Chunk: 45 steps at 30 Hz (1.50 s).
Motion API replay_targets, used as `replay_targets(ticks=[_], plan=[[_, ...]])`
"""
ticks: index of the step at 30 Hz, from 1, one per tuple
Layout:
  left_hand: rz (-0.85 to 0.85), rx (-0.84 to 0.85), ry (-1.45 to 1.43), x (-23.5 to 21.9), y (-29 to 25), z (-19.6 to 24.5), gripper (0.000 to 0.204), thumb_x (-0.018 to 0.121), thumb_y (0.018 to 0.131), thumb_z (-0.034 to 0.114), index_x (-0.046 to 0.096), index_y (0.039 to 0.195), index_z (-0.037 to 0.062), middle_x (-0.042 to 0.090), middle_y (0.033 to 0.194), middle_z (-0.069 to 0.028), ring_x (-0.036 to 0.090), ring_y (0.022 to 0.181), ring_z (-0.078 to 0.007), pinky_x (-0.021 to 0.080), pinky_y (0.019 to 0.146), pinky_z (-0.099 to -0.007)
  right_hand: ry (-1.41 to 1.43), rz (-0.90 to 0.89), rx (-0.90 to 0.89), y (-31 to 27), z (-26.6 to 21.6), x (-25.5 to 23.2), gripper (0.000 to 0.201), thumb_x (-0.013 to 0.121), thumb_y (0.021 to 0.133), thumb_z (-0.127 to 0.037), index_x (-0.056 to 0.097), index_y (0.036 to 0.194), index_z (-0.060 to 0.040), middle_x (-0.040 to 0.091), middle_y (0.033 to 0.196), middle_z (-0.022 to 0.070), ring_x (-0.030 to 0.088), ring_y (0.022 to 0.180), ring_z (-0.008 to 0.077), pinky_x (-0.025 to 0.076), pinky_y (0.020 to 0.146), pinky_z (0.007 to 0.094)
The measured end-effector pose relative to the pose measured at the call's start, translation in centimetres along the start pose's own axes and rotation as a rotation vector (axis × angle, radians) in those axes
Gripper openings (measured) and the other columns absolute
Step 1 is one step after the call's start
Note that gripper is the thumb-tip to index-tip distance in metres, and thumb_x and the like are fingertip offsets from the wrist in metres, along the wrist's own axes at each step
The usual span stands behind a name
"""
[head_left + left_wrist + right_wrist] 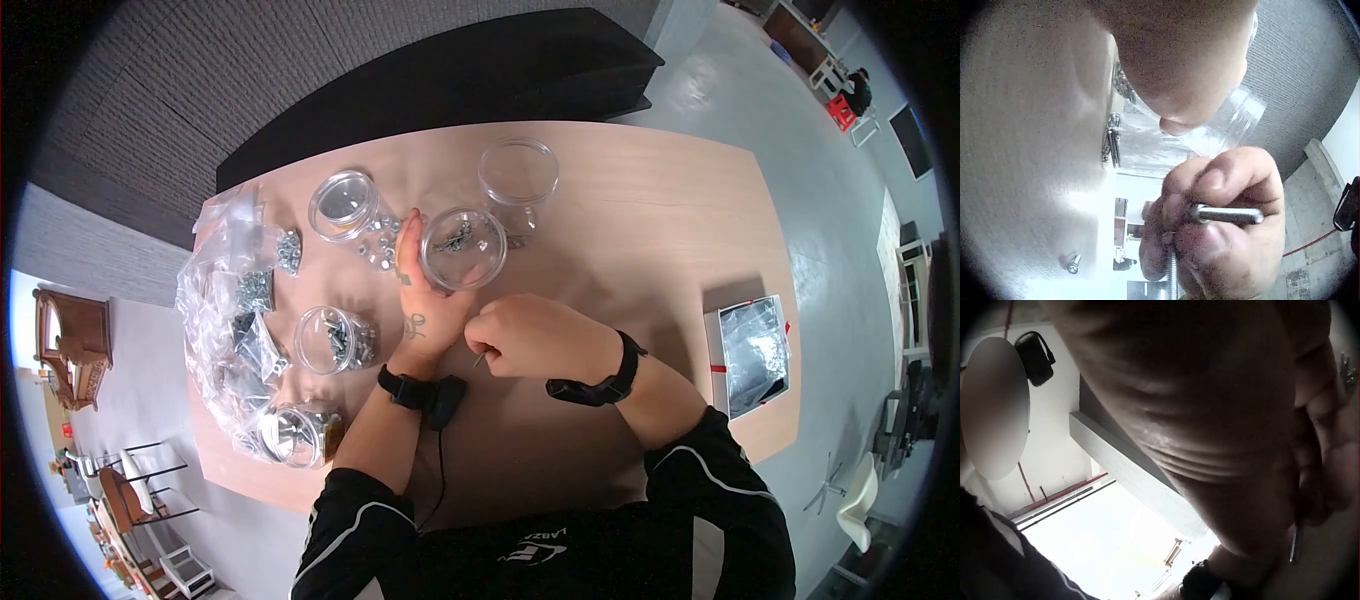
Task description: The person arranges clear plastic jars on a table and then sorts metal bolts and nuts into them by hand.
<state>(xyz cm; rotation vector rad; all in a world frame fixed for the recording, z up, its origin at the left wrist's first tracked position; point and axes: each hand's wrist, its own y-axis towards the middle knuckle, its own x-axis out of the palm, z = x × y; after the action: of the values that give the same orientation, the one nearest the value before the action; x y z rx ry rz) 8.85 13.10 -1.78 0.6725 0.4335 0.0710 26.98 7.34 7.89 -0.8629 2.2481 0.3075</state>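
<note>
My left hand (430, 310) grips a clear round jar (463, 248) with screws inside, fingers along its left side and thumb at its lower edge. Just below and to the right, my right hand (545, 340) is curled, with a thin metal piece (480, 359) poking out. In the left wrist view, that right hand (1229, 250) pinches a metal screw (1235, 215) between finger and thumb, and a threaded shank (1173, 275) shows beneath. A metal shank (1295, 544) also sticks out below the right hand (1210, 425) in the right wrist view.
Another clear jar (518, 172) stands behind the held one. Jars of nuts (343, 205) and bolts (335, 340), another jar (290, 436) and plastic bags (215, 330) are at the left. A white box (750, 358) sits right. One loose screw (1074, 264) lies on the table.
</note>
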Motion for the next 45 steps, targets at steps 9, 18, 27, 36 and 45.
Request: replay_targets(ticks=[9, 18, 27, 36, 45], plan=[[0.003, -0.003, 0.032, -0.1, 0.1, 0.2, 0.104, 0.093, 0.076, 0.010, 0.032, 0.159, 0.0028, 0.039, 0.164, -0.0242, 0.043, 0.148, -0.0421, 0.039, 0.122, -0.0483, 0.022, 0.112, -0.093, 0.0, 0.0, 0.1, 0.006, 0.069, 0.082, -0.006, 0.066, 0.086, -0.0027, 0.070, 0.088, 0.0158, 0.069, 0.083, 0.0369, 0.054, 0.074, 0.0464], [-0.002, -0.046, 0.001, -0.1, 0.0, 0.1, 0.103, 0.093, 0.076, 0.011, 0.032, 0.159, 0.0031, 0.039, 0.164, -0.0237, 0.043, 0.148, -0.0413, 0.039, 0.122, -0.0477, 0.031, 0.186, -0.106, 0.2, 0.1, 0.2, 0.008, 0.069, 0.083, -0.006, 0.064, 0.088, -0.0028, 0.069, 0.089, 0.0143, 0.067, 0.082, 0.0375, 0.054, 0.073, 0.0465], [0.006, -0.025, -0.020, 0.1, -0.1, -0.3, 0.105, 0.093, 0.076, 0.013, 0.031, 0.160, 0.0028, 0.039, 0.163, -0.0242, 0.043, 0.148, -0.0418, 0.038, 0.122, -0.0477, 0.001, 0.202, -0.114, 0.3, 0.4, 0.4, 0.009, 0.069, 0.083, -0.007, 0.062, 0.088, -0.0029, 0.068, 0.090, 0.0134, 0.067, 0.084, 0.0366, 0.053, 0.073, 0.0465], [-0.004, -0.088, -0.094, 0.1, -0.3, -0.3, 0.106, 0.093, 0.079, 0.015, 0.028, 0.161, 0.0018, 0.038, 0.164, -0.0247, 0.041, 0.150, -0.0407, 0.036, 0.123, -0.0470, 0.004, 0.205, -0.110, 0.4, 0.5, 0.4, 0.008, 0.069, 0.083, -0.005, 0.063, 0.087, -0.0028, 0.069, 0.091, 0.0129, 0.067, 0.083, 0.0363, 0.054, 0.073, 0.0461], [-0.011, -0.092, -0.097, 0.3, -0.5, -0.6, 0.104, 0.093, 0.079, 0.014, 0.029, 0.161, 0.0017, 0.038, 0.164, -0.0247, 0.041, 0.151, -0.0407, 0.036, 0.123, -0.0472, 0.061, 0.291, -0.143, -0.3, -1.0, -1.3, 0.012, 0.073, 0.081, -0.004, 0.066, 0.090, -0.0036, 0.070, 0.090, 0.0122, 0.069, 0.082, 0.0336, 0.055, 0.071, 0.0417]])
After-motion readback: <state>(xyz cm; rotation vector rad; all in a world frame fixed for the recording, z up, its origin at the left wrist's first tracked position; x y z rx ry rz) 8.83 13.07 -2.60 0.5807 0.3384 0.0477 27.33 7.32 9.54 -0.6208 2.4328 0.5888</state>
